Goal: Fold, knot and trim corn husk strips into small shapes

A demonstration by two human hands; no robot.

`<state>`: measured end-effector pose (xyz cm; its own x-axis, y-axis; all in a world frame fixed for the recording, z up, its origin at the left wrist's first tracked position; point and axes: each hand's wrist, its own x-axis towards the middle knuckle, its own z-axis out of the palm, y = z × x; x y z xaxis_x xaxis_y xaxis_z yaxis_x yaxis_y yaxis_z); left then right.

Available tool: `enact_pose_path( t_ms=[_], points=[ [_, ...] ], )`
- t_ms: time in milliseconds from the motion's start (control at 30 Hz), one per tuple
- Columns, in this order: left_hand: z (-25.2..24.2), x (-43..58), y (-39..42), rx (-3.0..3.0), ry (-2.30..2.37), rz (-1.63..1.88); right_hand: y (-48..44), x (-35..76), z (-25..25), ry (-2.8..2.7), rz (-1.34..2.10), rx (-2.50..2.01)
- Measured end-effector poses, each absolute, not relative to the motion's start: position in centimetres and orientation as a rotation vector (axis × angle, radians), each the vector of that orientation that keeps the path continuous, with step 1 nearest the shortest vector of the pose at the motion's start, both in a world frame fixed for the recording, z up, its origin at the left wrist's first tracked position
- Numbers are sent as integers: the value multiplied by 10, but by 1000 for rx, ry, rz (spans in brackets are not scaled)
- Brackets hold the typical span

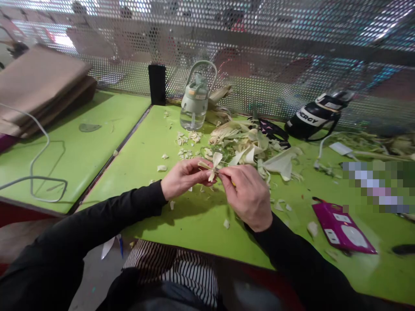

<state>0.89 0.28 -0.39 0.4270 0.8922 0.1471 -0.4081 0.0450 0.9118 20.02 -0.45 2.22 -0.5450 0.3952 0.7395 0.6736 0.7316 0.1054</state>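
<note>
Between my hands is a small pale flower of corn-husk petals (214, 163). My left hand (182, 178) is closed round it from the left, thumb and fingers pinching its base. From the right, my right hand (249, 193) pinches close beside the petals with thumb and forefinger; what lies between those fingertips is too small to make out. A heap of corn husks (235, 131) lies just behind my hands. Cut husk scraps (162, 168) are scattered around them on the green table (191, 229).
A pale green water bottle (196, 99) and a black phone (157, 85) stand against the perforated metal screen (259, 77). Farther right are a tilted black bottle (316, 116) and a purple power strip (345, 229). Cardboard (39, 86) and a grey cable (35, 177) lie left.
</note>
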Motion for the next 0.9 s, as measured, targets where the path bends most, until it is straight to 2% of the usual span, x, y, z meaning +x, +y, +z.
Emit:
enact_pose_path(
  t_ms=[167,367,533,633,833,900],
  points=[
    [1,12,-1,1138,610,1073,-1,204,20,-2148,-580,-689],
    [2,12,-2,1297,809,1245,-2,203,20,-2223,-660,-488],
    [4,11,-3,1198,839,1008,-5,201,20,-2189,-545,-525],
    [7,11,-2,1077,813,952,-5,200,21,-2116,-348,-682],
    [9,10,2,940,746,929,-4,200,24,-1944,465,-1012],
    [7,10,2,913,743,944,-5,199,23,-1973,537,-1019]
  ],
)
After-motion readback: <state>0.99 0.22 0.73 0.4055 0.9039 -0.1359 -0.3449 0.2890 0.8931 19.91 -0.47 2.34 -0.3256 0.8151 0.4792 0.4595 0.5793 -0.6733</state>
